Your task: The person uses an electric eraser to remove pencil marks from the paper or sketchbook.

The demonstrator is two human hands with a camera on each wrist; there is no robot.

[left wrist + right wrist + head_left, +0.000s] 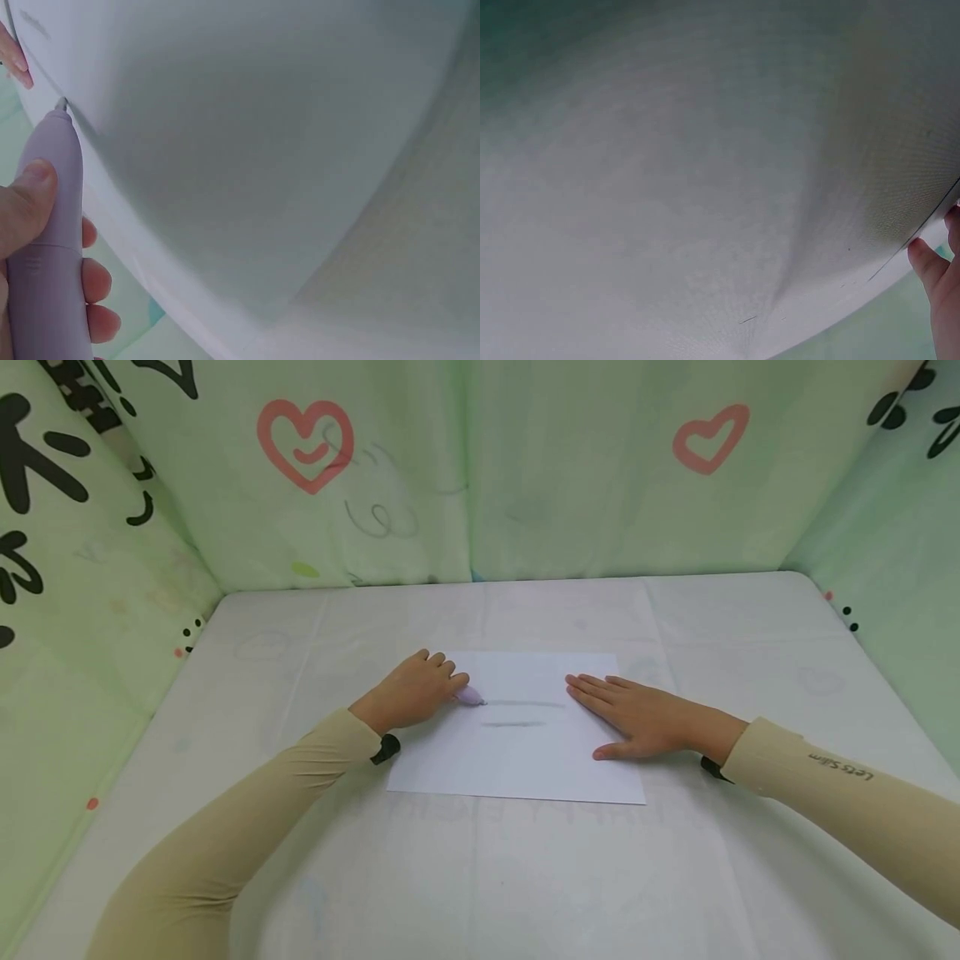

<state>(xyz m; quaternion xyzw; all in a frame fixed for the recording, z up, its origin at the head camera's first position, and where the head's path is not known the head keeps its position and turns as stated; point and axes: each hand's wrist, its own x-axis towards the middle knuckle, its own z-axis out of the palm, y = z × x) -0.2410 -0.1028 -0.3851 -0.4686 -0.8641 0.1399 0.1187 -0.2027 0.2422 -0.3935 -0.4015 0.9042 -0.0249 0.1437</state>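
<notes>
A white sheet of paper [517,764] lies on the table with two grey strokes on it, an upper line [525,703] and a shorter lower line [513,724]. My left hand [416,689] grips a thick lilac pen-shaped tool [49,292], thumb on one side and fingers curled round the other. Its small grey tip is right at the left end of the upper line. On the sheet's right part rests my right hand [637,714], palm down, fingers straight and thumb spread. The right wrist view shows only part of that hand, at its right edge.
A white cloth [480,877] covers the table around the paper. Pale green curtains [570,510] with red hearts and black marks hang behind it and on both sides. Each wrist wears a black band [386,749] below its beige sleeve.
</notes>
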